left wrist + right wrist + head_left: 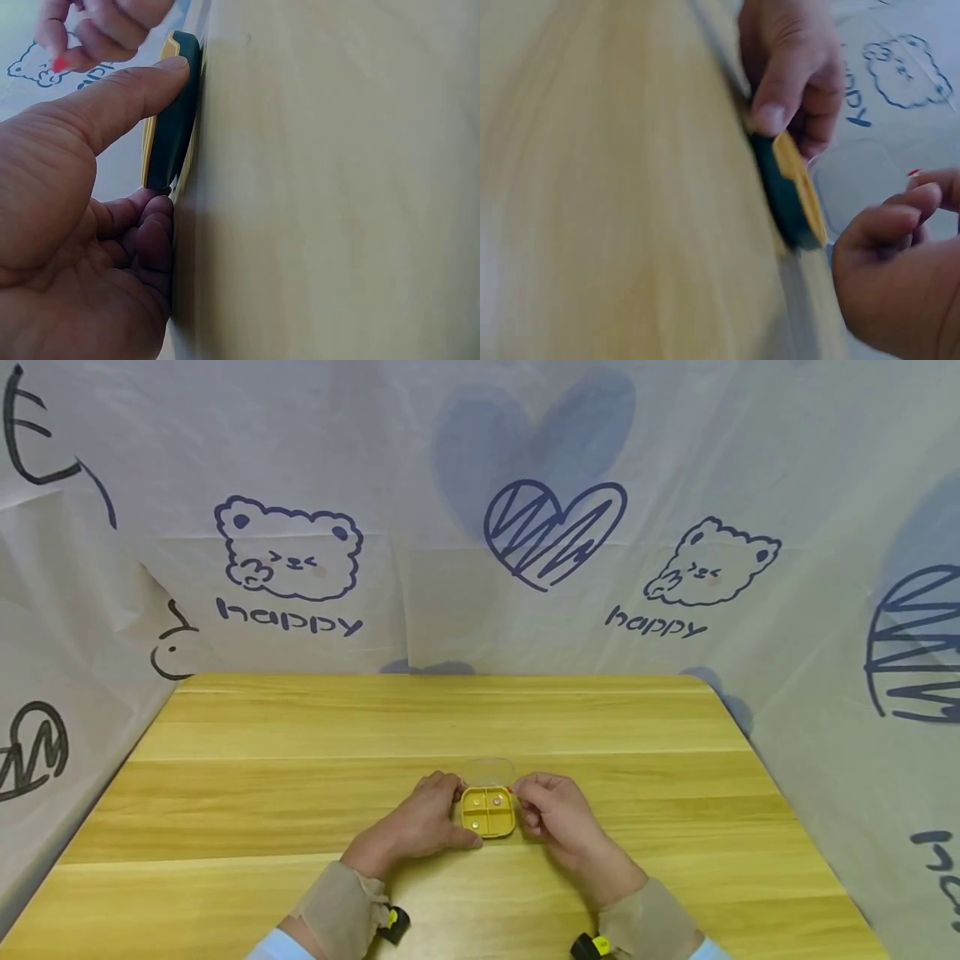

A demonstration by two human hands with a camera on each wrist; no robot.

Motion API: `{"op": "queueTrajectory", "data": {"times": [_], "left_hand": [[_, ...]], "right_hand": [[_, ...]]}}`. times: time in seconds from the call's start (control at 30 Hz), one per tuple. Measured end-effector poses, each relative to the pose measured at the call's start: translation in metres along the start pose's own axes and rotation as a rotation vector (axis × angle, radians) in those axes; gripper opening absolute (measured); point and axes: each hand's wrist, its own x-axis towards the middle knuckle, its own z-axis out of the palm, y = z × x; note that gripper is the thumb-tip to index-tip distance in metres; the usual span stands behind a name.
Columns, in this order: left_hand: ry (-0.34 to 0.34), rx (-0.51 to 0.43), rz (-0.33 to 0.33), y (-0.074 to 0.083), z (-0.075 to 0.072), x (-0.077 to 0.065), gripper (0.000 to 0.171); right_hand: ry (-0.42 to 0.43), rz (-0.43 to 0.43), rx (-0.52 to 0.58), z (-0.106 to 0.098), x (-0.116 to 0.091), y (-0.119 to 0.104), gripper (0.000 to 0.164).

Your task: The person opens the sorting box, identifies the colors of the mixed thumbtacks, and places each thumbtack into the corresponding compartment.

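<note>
A small pill box [501,825] with a yellow divided tray and a dark green underside lies on the table, its clear lid [857,184] raised at the back. Small pieces lie in three of its compartments, too small to identify. My left hand [420,818] grips the box from the left, thumb on the near edge and fingers toward the far corner. At the box's right side is my right hand [564,820], its thumb and forefinger pinching a tiny red piece [58,65]. That piece is held above the tray's level; its exact kind is unclear.
The wood-grain table [262,735] extends around the box on all sides. Behind it and at both sides hangs a white cloth [420,602] printed with bears and hearts. Each wrist wears a beige band with a small black-and-yellow device [393,925].
</note>
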Motion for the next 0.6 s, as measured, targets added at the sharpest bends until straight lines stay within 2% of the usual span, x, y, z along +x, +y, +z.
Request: {"op": "queueTrajectory", "data": {"times": [0.1, 0.2, 0.3, 0.43, 0.6], "left_hand": [[-0.005, -0.001, -0.001, -0.0006, 0.0003, 0.0007, 0.068], [-0.003, 0.005, 0.0, -0.0004, 0.0002, 0.0011, 0.068], [0.0, 0.007, 0.001, 0.0004, -0.0005, 0.0008, 0.068], [0.003, 0.004, 0.0, 0.0012, -0.0008, 0.0005, 0.067], [-0.001, 0.001, -0.003, 0.001, 0.0, 0.0003, 0.066]], "right_hand": [[0.056, -0.077, -0.323, 0.0021, -0.0019, 0.0003, 0.012], [0.06, -0.177, -0.656, 0.0033, -0.0045, 0.0009, 0.007], [0.046, -0.264, -0.911, 0.0038, -0.0065, 0.0011, 0.01], [0.021, -0.319, -1.073, 0.004, -0.006, 0.0003, 0.011], [-0.017, -0.32, -1.131, 0.0042, -0.0055, -0.0005, 0.013]]}}
